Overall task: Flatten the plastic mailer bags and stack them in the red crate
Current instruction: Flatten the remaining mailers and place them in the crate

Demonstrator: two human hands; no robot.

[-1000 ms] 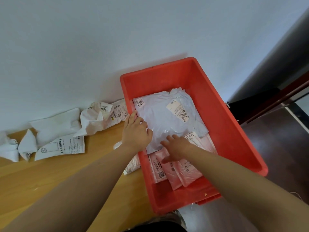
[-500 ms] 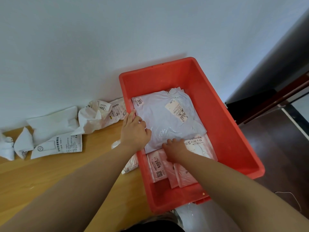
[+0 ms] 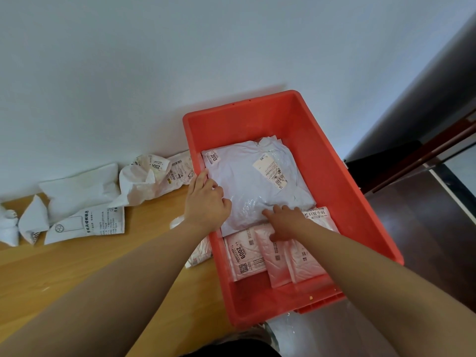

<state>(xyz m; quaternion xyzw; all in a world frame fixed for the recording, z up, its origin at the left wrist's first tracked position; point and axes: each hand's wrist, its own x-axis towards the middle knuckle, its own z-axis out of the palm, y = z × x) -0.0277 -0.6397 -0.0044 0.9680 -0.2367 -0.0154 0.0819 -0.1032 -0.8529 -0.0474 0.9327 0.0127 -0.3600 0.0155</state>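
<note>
My right hand [image 3: 286, 222] has slid up onto the grey mailer [image 3: 255, 186] in the red crate [image 3: 342, 191]; both hands' fingers press flat, released, left hand [image 3: 206, 202] steadying, so it's nearly stacked.

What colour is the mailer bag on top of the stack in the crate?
Pale lavender-white, with white shipping labels; the top mailer bag shows best in the head view.

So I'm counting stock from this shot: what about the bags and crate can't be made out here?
- Bags under the white mailer in the red crate, head view: it covers them, so the count is unknown.
- Small bag beside the crate: mostly hidden by the left arm.
- Pink mailers: partly covered by the right hand and forearm.
- Fine label print: too small.
- Left hand: its fingertips' grip is unclear.
</note>
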